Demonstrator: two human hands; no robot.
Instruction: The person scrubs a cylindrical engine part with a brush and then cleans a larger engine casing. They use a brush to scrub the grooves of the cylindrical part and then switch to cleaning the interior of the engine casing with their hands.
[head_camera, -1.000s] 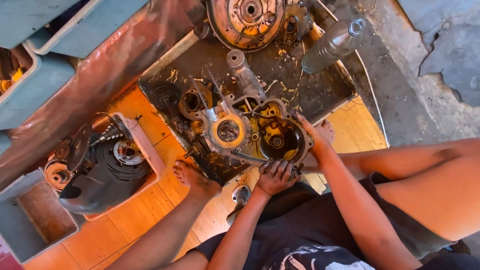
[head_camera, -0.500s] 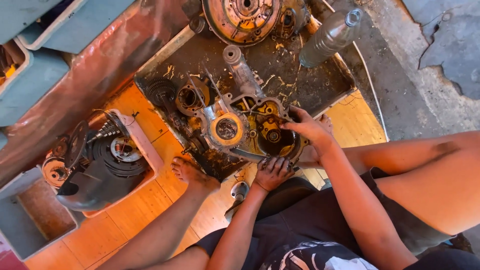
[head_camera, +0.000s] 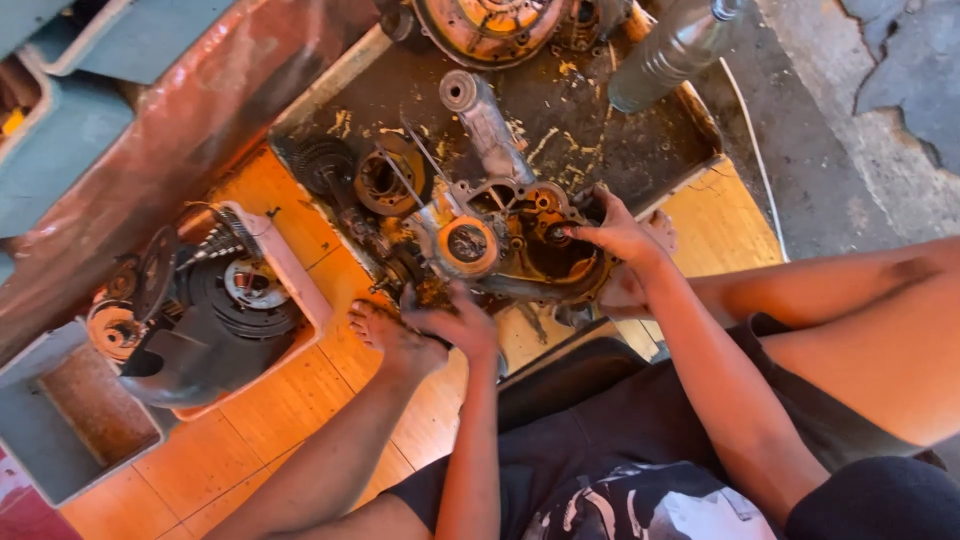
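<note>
Near the front edge of the greasy black tray, head view: engine crankcase lies open side up. Right hand has fingertips inside the round cavity, not clenched on anything I can see. Left hand clamps the case's near-left corner, beside a bare foot. Looks like bracing the case while working a part inside; next needs steady hold, careful fingers.
</note>
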